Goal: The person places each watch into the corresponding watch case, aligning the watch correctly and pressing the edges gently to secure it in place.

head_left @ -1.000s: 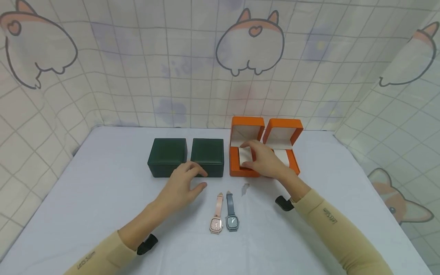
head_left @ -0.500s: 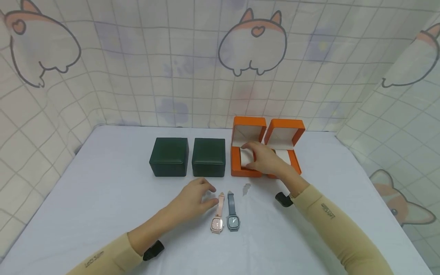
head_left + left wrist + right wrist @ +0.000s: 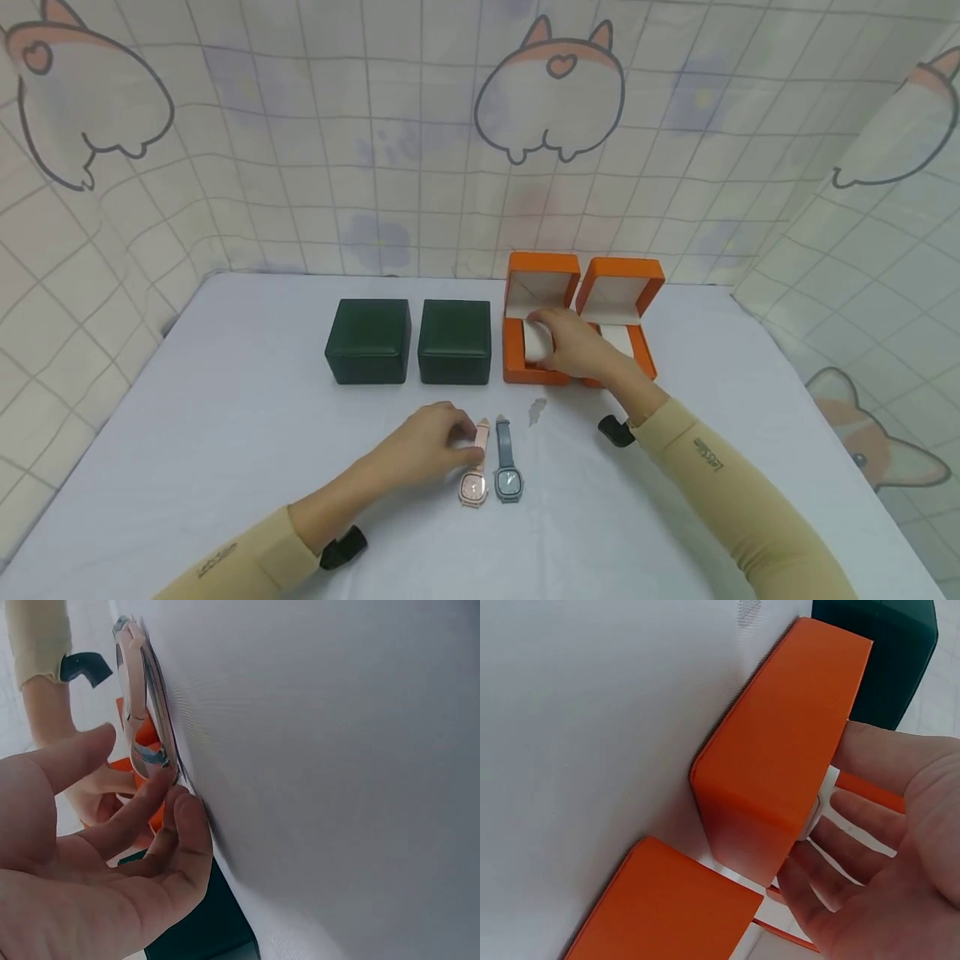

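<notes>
A pink watch and a grey-blue watch lie flat side by side on the white table. My left hand rests at the pink watch's strap; in the left wrist view its fingertips touch the end of the pink watch, with the thumb a little apart. My right hand reaches into the left of two open orange boxes. There it grips the white cushion, which shows as the white cushion between thumb and fingers in the right wrist view.
Two closed dark green boxes stand left of the orange ones. The second open orange box holds its own white cushion. A small grey mark lies on the cloth. Patterned fabric walls enclose the table on three sides.
My left hand moved from in front of the green boxes toward me and right, and reached the pink watch's strap. The right hand stayed on the cushion.
</notes>
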